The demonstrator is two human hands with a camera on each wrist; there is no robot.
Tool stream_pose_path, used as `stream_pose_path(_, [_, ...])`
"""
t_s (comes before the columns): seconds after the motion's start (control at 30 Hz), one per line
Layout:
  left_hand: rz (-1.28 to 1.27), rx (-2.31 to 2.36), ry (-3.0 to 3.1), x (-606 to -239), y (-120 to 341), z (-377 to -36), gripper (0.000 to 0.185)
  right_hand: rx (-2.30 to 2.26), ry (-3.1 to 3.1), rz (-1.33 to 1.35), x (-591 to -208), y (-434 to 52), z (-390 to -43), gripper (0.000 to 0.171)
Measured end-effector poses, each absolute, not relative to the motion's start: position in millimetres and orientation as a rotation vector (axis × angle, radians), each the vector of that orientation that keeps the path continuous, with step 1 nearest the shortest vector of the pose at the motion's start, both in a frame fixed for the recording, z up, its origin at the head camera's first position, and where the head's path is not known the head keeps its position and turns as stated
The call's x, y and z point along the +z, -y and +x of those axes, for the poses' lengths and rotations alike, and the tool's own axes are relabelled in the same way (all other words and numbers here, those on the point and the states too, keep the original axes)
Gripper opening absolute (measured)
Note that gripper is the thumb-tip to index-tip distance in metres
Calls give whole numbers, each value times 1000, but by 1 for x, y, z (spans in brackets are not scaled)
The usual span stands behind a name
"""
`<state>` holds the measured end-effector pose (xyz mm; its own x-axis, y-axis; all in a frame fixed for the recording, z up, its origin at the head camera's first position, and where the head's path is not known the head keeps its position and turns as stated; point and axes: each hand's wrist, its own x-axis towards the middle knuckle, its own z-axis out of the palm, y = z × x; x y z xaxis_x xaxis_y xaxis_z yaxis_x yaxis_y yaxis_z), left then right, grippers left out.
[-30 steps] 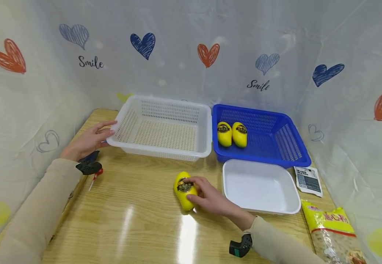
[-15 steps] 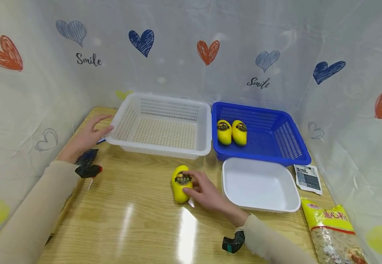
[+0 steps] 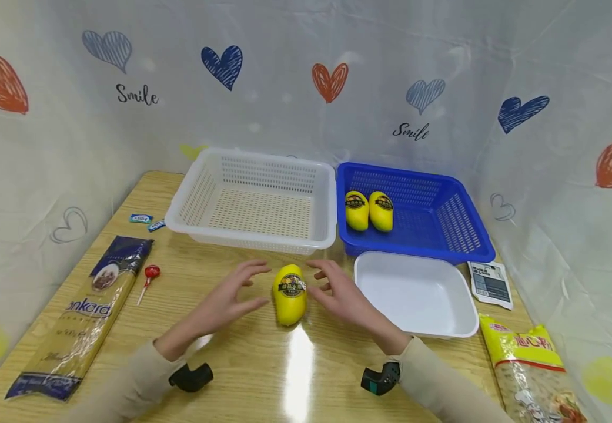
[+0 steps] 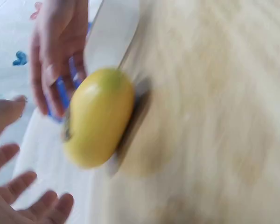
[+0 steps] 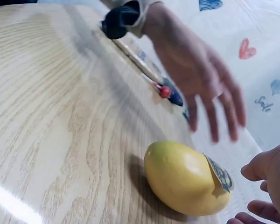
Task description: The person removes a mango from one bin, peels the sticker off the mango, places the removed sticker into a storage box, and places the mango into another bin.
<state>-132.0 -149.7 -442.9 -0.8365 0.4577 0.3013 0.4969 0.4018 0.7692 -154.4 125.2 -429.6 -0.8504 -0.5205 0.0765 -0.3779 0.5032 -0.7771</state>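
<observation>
A yellow mango [image 3: 288, 305] with a dark label lies on the wooden table between the two hands. On its left, the left hand [image 3: 227, 298] hovers with fingers spread and slightly bent, a gap showing between it and the fruit. The right hand [image 3: 344, 296] is close by on the other side, fingers loosely bent; in the right wrist view a gap separates its fingertips from the mango [image 5: 184, 179]. Two more labelled mangoes [image 3: 357, 212] lie side by side in the left part of the blue basket [image 3: 422, 249].
Behind stands a white basket [image 3: 253, 238] beside the blue one. A white tray [image 3: 417, 326] is at the right, near a small packet [image 3: 490, 285] and a noodle bag [image 3: 535, 370]. To the left lie a pasta pack [image 3: 83, 317], a red lollipop [image 3: 151, 272] and small wrapped candies [image 3: 140, 218].
The left hand has left the white basket's rim and come right and nearer, beside the mango. The right hand has loosened from the mango, which shifted slightly away from the person and was turned.
</observation>
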Motion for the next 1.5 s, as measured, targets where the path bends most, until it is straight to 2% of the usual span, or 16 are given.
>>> stream_pose_path(0.1, [-795, -1648, 2650, -463, 129, -128, 71, -1278, -2537, -787, -434, -121, -157, 50])
stream_pose_path(0.23, [-688, -1873, 2635, -478, 113, -130, 79, -1304, -2503, -778, -438, -115, -158, 51])
stream_pose_path(0.43, [-675, -2069, 2565, -479, 104, -130, 80, -1316, -2530, -770, -439, -113, -155, 49])
stream_pose_path(0.67, [-666, -1986, 2593, -479, 99, -130, 79, -1322, -2593, -780, -444, -112, -153, 48])
stream_pose_path(0.93, [-663, -1748, 2661, -477, 94, -132, 79, -1269, -2769, -859, -439, -106, -152, 13])
stream_pose_path(1.17, [-578, -1673, 2681, -473, 90, -130, 75, -1434, -2760, -1026, -405, -111, -149, 17])
stream_pose_path(1.33, [-584, -1688, 2682, -471, 88, -129, 78, -1574, -2652, -786, -382, -147, -154, 15])
stream_pose_path(1.5, [-608, -1735, 2675, -472, 89, -129, 78, -1514, -2557, -446, -386, -208, -164, 18])
